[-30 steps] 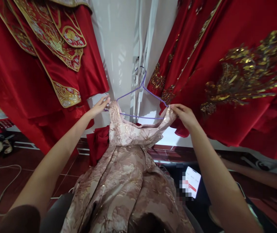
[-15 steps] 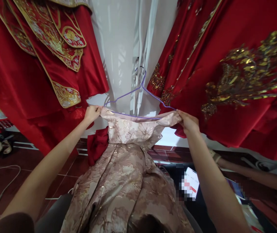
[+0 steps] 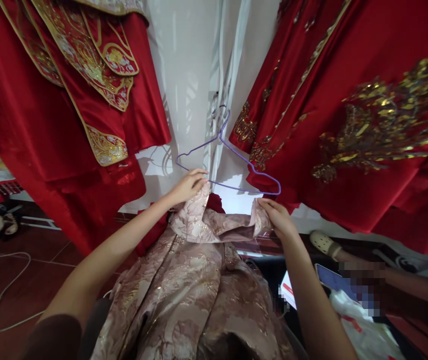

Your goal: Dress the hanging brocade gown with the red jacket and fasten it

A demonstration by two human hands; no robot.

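A pinkish-beige dress (image 3: 194, 280) with a gold floral pattern spreads over my lap, its top edge lifted towards the wall. My left hand (image 3: 189, 187) pinches the upper edge on the left side, its fingers right at the lower bar of a purple wire hanger (image 3: 270, 176). Whether those fingers also grip the bar, I cannot tell. My right hand (image 3: 279, 216) is closed on the dress's other upper corner, below and apart from the hanger's right end. The hanger hangs near a white pole, its right part free of cloth. Dark red cloth (image 3: 153, 232) shows behind the dress.
Red embroidered garments hang at left (image 3: 104, 145) and right (image 3: 379, 120). At lower right are a phone (image 3: 337, 280), a plastic bag (image 3: 367, 325) and another person's leg with a beige clog (image 3: 324, 243). Dark shoes (image 3: 3, 225) and a white cable (image 3: 9, 280) are on the left.
The dress top has come down away from the hanger, which earlier lay across its neckline. My left hand has moved right to the hanger's bar; my right hand has moved lower.
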